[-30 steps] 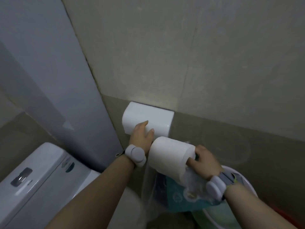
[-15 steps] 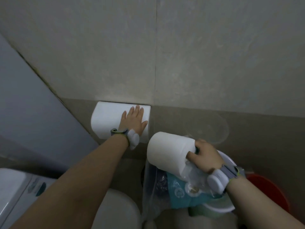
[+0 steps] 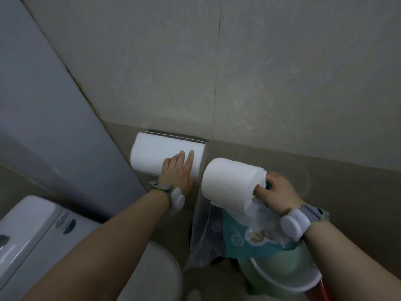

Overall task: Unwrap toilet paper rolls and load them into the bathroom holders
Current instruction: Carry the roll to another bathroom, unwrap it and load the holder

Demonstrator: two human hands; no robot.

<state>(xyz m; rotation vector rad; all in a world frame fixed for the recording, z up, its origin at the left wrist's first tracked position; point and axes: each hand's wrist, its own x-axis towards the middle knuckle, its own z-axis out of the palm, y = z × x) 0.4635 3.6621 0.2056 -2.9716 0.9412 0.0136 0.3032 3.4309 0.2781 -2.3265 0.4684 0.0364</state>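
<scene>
A white covered toilet paper holder (image 3: pixel 160 151) is fixed to the tiled wall. My left hand (image 3: pixel 179 173) lies on its front cover at the right end, fingers spread, thumb under the lower edge. A dark gap shows along the cover's top edge at the wall. My right hand (image 3: pixel 276 193) grips a white toilet paper roll (image 3: pixel 230 184) by its right end, just right of the holder, together with the crumpled teal and clear plastic wrapper (image 3: pixel 258 233) that hangs below it.
A white toilet tank (image 3: pixel 28 233) and part of the seat (image 3: pixel 156 272) sit at lower left. A bin with a clear liner (image 3: pixel 206 235) and a white-rimmed green bucket (image 3: pixel 280 268) stand on the floor under the roll. A grey partition (image 3: pixel 43 94) rises at left.
My left hand slid from the cover's lower edge up onto its front. The cover's top edge now shows a dark gap at the wall. The roll stays in my right hand beside the holder.
</scene>
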